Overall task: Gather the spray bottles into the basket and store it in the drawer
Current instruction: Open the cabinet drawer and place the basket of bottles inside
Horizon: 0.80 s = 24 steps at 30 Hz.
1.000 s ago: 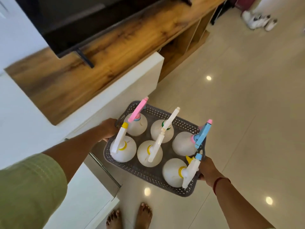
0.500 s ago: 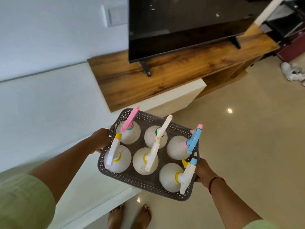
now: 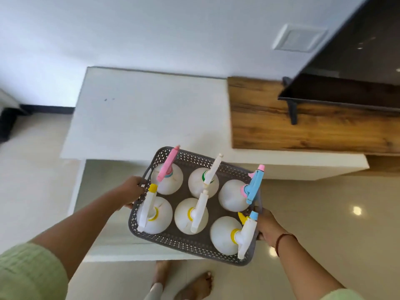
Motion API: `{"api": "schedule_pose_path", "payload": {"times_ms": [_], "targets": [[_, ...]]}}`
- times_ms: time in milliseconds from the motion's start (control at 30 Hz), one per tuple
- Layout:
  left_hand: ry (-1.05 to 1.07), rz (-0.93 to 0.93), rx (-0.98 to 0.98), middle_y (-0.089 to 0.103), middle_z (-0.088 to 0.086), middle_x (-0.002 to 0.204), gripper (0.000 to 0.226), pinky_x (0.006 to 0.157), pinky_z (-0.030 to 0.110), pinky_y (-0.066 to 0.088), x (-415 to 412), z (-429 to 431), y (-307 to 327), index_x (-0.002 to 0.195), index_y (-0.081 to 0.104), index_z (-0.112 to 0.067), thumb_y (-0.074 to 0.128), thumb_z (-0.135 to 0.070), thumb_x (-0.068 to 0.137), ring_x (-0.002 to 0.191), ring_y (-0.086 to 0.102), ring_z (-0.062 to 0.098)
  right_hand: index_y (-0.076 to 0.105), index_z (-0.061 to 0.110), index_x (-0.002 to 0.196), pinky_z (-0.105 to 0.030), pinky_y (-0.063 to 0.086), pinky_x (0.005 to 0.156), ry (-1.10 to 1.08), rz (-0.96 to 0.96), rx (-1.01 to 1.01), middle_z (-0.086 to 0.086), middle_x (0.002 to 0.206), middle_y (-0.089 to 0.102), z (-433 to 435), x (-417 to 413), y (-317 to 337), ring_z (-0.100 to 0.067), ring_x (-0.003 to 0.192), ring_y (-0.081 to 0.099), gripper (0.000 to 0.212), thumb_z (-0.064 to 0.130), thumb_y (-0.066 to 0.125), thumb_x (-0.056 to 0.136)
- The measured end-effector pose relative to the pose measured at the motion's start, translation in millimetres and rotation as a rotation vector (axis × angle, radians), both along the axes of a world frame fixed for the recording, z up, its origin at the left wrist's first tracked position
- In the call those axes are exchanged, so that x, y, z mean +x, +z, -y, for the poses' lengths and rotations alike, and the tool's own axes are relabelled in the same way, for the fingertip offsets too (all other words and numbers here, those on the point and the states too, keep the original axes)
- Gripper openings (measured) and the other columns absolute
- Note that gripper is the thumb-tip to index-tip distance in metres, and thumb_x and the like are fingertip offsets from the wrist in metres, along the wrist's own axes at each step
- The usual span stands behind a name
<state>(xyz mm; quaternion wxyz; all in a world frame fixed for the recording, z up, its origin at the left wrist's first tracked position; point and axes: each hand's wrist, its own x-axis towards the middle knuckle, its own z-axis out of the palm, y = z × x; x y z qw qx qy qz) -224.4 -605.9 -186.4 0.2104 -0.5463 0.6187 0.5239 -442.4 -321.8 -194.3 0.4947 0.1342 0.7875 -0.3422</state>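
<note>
A person's view down at a grey perforated plastic basket (image 3: pixel 190 245) held in the air with both hands, above the front edge of a white cabinet top (image 3: pixel 151 113). The left hand (image 3: pixel 134 191) grips the handle on the basket's left side, fingers curled round it. The right hand (image 3: pixel 267 226) grips the basket's right side, thumb on the rim; its fingers are mostly hidden behind the basket wall.

Six white, round-bodied spray bottles stand upright in the basket, in two rows of three, close together. Along the far edge:
- far left corner, a bottle with a pink trigger (image 3: pixel 167 178)
- middle, a bottle with a green collar (image 3: pixel 203 180)
- far right corner, a bottle with a blue trigger (image 3: pixel 232 195)

Along the near edge:
- near left corner, a bottle with a yellow nozzle tip (image 3: pixel 154 215)
- middle, a bottle with a yellow collar (image 3: pixel 190 215)
- near right corner, a bottle with a blue nozzle tip (image 3: pixel 225 234)

Under the basket a lower white-rimmed section juts out from the cabinet; whether it is an open drawer cannot be told. To the right is a wooden unit (image 3: pixel 303 131) with a black television (image 3: pixel 346 72) on it. The person's bare feet (image 3: pixel 192 284) stand on a glossy cream floor (image 3: pixel 324 213).
</note>
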Motion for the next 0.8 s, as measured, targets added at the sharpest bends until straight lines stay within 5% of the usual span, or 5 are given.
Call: {"api": "schedule_pose_path", "payload": {"times_ms": [167,333,467,633,800], "targets": [[0.124,0.015,0.009,0.059,0.013,0.092,0.030,0.065,0.027,0.049,53.1,22.1,-8.7,0.123,0.058,-0.011,0.047,-0.004,0.096,0.074,0.054,0.023,0.058,0.015,0.082,-0.018,0.045,0.034,0.119,0.018,-0.002,-0.007,0.067,0.057,51.5,23.3,-10.4,-0.020,0.058,0.056,0.025,0.002,0.041,0.096],[0.201,0.025,0.008,0.057,0.010,0.081,0.028,0.058,0.021,0.046,82.6,40.8,-20.6,0.120,0.059,-0.010,0.044,-0.004,0.097,0.061,0.051,0.018,0.058,0.011,0.097,-0.018,0.047,0.036,0.156,0.031,-0.012,-0.007,0.068,0.056,86.8,38.5,-28.4,-0.020,0.059,0.055,0.018,0.001,0.042,0.097],[0.226,0.045,0.015,0.059,0.013,0.090,0.030,0.055,0.023,0.047,94.8,48.6,-33.6,0.124,0.058,-0.011,0.045,-0.006,0.098,0.062,0.053,0.018,0.059,0.010,0.103,-0.021,0.049,0.043,0.187,0.044,0.005,-0.007,0.069,0.057,100.2,44.4,-41.9,-0.019,0.061,0.056,0.023,-0.002,0.041,0.095],[0.239,0.045,0.009,0.062,0.017,0.096,0.032,0.065,0.028,0.051,103.1,52.2,-50.6,0.124,0.059,-0.013,0.047,-0.006,0.096,0.080,0.057,0.027,0.059,0.016,0.086,-0.029,0.045,0.059,0.181,0.027,0.029,-0.009,0.071,0.052,109.6,49.9,-53.9,-0.022,0.063,0.051,0.025,-0.002,0.044,0.095],[0.229,0.059,0.013,0.063,0.017,0.095,0.029,0.062,0.030,0.053,107.3,57.0,-66.2,0.123,0.060,-0.012,0.047,-0.007,0.097,0.074,0.058,0.027,0.058,0.011,0.109,-0.030,0.048,0.057,0.185,0.020,0.053,-0.013,0.087,0.058,110.9,55.1,-68.2,-0.021,0.069,0.056,0.024,0.000,0.042,0.096]]}}
